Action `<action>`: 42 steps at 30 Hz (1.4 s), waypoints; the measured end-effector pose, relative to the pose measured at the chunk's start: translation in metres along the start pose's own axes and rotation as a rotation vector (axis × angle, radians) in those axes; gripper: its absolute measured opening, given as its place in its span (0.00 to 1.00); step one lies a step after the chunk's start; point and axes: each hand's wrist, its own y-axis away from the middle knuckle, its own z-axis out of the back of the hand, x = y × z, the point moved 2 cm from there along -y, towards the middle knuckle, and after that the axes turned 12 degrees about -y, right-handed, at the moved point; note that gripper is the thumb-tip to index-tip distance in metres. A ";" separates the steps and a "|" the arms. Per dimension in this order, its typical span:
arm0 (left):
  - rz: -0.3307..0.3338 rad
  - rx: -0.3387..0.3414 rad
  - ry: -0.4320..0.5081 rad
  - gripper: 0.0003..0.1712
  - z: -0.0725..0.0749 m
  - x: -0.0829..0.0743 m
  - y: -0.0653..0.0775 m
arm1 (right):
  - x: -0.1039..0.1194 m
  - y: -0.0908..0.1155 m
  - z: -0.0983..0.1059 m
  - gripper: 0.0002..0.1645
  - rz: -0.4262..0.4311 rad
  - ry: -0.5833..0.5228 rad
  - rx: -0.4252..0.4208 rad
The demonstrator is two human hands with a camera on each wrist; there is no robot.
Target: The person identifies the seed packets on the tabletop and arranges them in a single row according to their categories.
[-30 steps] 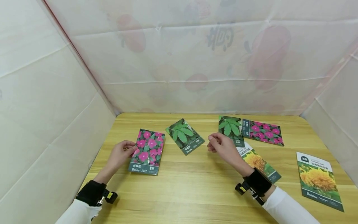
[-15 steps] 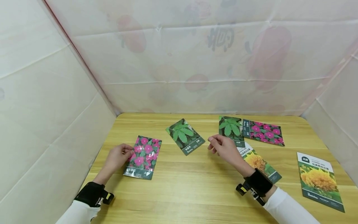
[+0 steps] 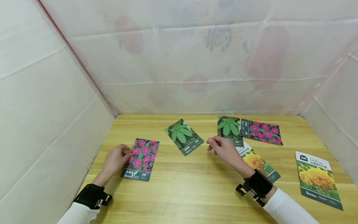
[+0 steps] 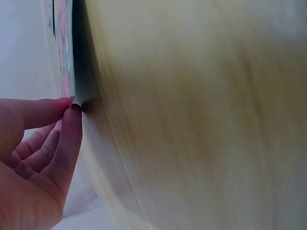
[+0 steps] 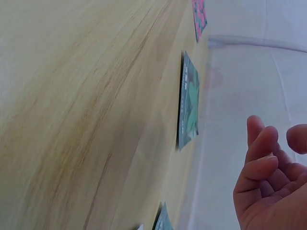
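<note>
My left hand (image 3: 114,161) pinches the left edge of a seed packet (image 3: 144,154) printed with pink flowers, at the left of the table. In the left wrist view, thumb and forefinger meet on the edge of that packet (image 4: 66,52), which is seen nearly edge-on. My right hand (image 3: 227,152) hovers with loosely bent fingers and holds nothing. Left of it lies a seed packet (image 3: 184,137) with green leaves. Behind it is another green-leaf packet (image 3: 228,125), and its forearm partly covers a yellow-flower packet (image 3: 255,161).
A second pink-flower packet (image 3: 264,132) lies at the back right, against the green-leaf one. Another yellow-flower packet (image 3: 318,179) is near the right edge of the wooden table (image 3: 179,199). Pale fabric walls (image 3: 167,62) rise behind and at the sides.
The left hand has drawn the pink-flower packet left and toward the front of the table, slowing at the end. The right hand has hardly moved.
</note>
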 end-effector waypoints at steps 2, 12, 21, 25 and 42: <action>-0.001 -0.003 -0.006 0.09 -0.001 0.000 0.001 | 0.001 0.000 0.001 0.18 0.012 0.016 -0.005; -0.016 -0.012 -0.037 0.05 -0.002 -0.005 -0.001 | 0.001 0.006 0.019 0.18 0.026 0.082 -0.028; -0.107 -0.155 0.025 0.12 0.007 -0.030 -0.007 | 0.039 0.026 0.083 0.25 0.122 0.159 -0.129; -0.206 -0.227 0.090 0.16 -0.010 -0.034 -0.025 | 0.039 0.028 0.123 0.26 0.108 0.264 -0.209; -0.280 -0.177 0.144 0.15 0.002 -0.107 -0.032 | 0.032 0.046 0.162 0.15 0.005 0.581 -0.164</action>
